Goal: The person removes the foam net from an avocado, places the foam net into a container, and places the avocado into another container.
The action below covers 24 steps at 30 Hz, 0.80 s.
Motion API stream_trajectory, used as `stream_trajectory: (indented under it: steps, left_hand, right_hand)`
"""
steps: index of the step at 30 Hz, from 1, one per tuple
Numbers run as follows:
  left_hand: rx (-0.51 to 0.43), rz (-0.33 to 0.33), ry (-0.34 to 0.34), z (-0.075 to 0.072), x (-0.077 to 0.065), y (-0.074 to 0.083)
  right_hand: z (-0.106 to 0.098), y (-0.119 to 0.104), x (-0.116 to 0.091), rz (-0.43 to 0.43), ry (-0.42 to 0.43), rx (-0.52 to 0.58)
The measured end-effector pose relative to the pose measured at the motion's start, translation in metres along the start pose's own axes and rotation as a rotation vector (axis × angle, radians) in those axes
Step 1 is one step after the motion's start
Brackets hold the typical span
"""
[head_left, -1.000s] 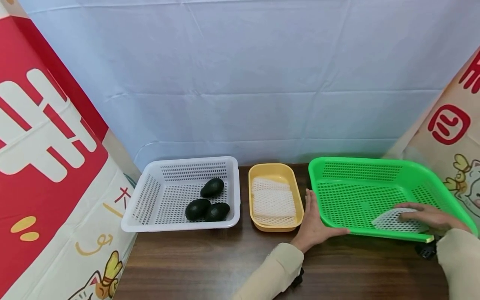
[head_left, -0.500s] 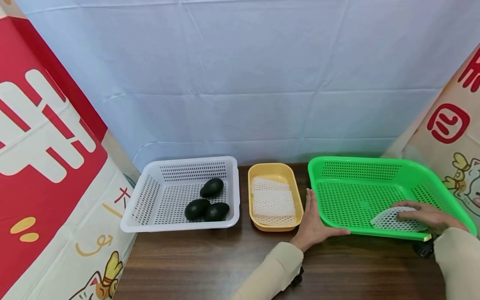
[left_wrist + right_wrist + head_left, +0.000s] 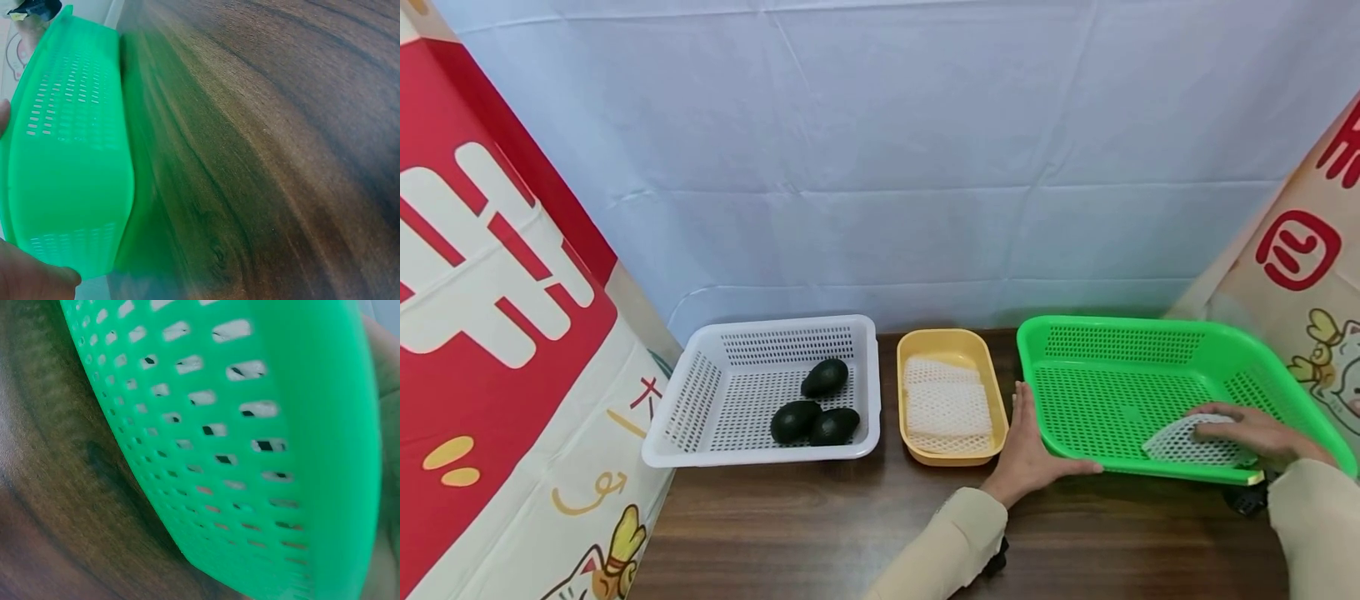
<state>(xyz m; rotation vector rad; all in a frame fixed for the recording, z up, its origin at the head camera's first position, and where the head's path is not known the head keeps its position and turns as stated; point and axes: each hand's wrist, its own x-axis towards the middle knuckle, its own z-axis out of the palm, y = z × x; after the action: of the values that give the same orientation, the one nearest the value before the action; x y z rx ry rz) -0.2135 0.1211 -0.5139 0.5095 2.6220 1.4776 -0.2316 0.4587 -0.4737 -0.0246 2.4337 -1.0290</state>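
Note:
My right hand (image 3: 1262, 433) reaches over the near rim into the green basket (image 3: 1120, 396) and grips an avocado in a white foam net (image 3: 1180, 440), low at the front right. Through the basket's slots, the right wrist view shows white net with dark patches behind. At the basket's near left corner, my left hand (image 3: 1033, 462) rests with straight fingers along the left side and its thumb along the front rim. The left wrist view shows the thumb (image 3: 37, 275) against the green wall.
Left of the green basket stands a yellow tray (image 3: 951, 457) with flat white foam nets (image 3: 947, 408) in it. Farther left, a white basket (image 3: 700, 454) holds three bare avocados (image 3: 825, 378). Pale cloth (image 3: 850, 167) hangs behind the brown wooden table (image 3: 790, 533).
Both hands keep nearly the same places, the right still on the netted avocado and the left at the basket's corner. The head view shifts only slightly.

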Motion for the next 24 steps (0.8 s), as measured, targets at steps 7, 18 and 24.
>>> stream_trajectory:
  steps: [7, 18, 24]
  left_hand:
    - [-0.02, 0.0, -0.01, -0.001, 0.0, 0.0]
    - [-0.096, -0.014, 0.004, -0.004, -0.001, -0.002]
    - [-0.137, -0.048, 0.011, -0.011, -0.002, -0.001]
  right_hand:
    - [0.001, 0.0, -0.001, 0.014, 0.015, 0.096]
    - [0.005, -0.004, 0.003, 0.052, 0.011, 0.405]
    - [0.007, -0.008, 0.006, 0.067, 0.018, 0.433]
